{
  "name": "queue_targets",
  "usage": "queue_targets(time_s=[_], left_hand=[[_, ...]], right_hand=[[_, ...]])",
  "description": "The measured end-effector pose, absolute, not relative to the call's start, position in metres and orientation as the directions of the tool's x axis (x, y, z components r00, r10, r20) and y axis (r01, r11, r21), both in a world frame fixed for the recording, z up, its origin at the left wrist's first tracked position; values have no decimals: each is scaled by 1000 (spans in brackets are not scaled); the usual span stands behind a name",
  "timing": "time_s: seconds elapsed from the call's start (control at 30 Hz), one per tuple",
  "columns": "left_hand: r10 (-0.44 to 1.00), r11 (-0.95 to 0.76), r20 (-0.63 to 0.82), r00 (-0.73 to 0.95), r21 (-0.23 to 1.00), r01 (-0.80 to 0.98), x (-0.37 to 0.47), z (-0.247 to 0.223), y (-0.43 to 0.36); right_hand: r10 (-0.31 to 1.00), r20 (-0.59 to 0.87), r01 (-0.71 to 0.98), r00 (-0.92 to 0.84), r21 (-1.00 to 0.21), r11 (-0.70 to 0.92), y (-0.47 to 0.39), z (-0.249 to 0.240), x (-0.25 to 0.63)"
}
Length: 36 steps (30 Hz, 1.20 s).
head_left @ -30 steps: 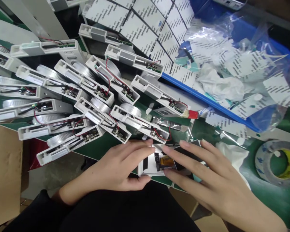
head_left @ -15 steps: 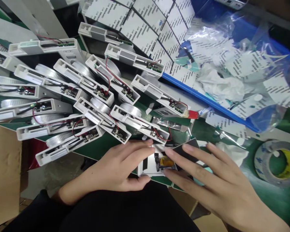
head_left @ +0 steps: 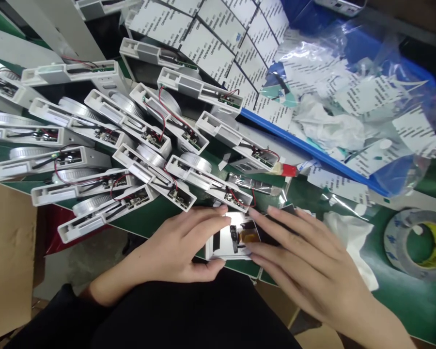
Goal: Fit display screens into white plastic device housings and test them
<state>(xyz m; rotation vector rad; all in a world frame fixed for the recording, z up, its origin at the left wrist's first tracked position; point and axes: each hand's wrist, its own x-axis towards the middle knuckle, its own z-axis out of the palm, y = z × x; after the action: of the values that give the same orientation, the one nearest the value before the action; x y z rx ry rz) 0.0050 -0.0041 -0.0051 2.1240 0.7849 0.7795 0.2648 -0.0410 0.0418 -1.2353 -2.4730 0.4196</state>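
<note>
A flat white and silver part (head_left: 223,245) with black strips and an orange patch (head_left: 249,236) lies at the near edge of the green table. My left hand (head_left: 189,245) grips its left end, thumb at the near edge and fingers at the far edge. Over its right end, my right hand (head_left: 305,252) lies with long fingers stretched out, fingertips touching the part. Beneath those fingers is a dark flat panel (head_left: 288,209), mostly hidden.
Several white housings (head_left: 210,184) with red wires and round silver pieces stand at the left and centre. A blue tray (head_left: 312,155) holds plastic film and printed backing sheets. A tape roll (head_left: 394,242) and crumpled white paper (head_left: 349,232) lie at the right.
My right hand has moved slightly left and lies flatter over the dark panel, covering more of it. My left hand keeps its hold. The whole view has shifted a little.
</note>
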Motion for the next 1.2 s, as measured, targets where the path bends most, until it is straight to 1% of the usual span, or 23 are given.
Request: queue_targets(time_s=[0.1, 0.2, 0.43, 0.67, 0.87, 1.0, 1.07, 1.13, 1.2], left_hand=[[728, -551, 283, 624, 784, 287, 5, -5, -5], [723, -564, 291, 627, 773, 292, 5, -5, -5], [718, -577, 290, 633, 757, 307, 6, -5, -3], [722, -588, 296, 625, 739, 329, 6, -5, -5], [718, -590, 296, 630, 739, 326, 6, -8, -5], [721, -580, 291, 629, 749, 319, 5, -7, -6], [724, -575, 287, 628, 755, 317, 5, -6, -6], [725, -571, 286, 626, 758, 316, 5, -6, -6], [724, -568, 283, 629, 762, 312, 5, -6, -5]], right_hand=[[851, 86, 739, -518, -456, 495, -38, 44, 260], [856, 0, 750, -517, -482, 453, -32, 47, 255], [831, -59, 756, -553, -455, 471, -15, 47, 250], [829, -61, 739, -556, -493, 459, -16, 45, 249], [774, -64, 709, -630, -454, 539, -12, 51, 253], [769, -44, 703, -637, -442, 557, -12, 51, 257], [773, -20, 708, -634, -418, 569, -14, 53, 258], [782, 23, 720, -623, -373, 585, -18, 56, 258], [762, 57, 711, -645, -320, 626, -23, 60, 259]])
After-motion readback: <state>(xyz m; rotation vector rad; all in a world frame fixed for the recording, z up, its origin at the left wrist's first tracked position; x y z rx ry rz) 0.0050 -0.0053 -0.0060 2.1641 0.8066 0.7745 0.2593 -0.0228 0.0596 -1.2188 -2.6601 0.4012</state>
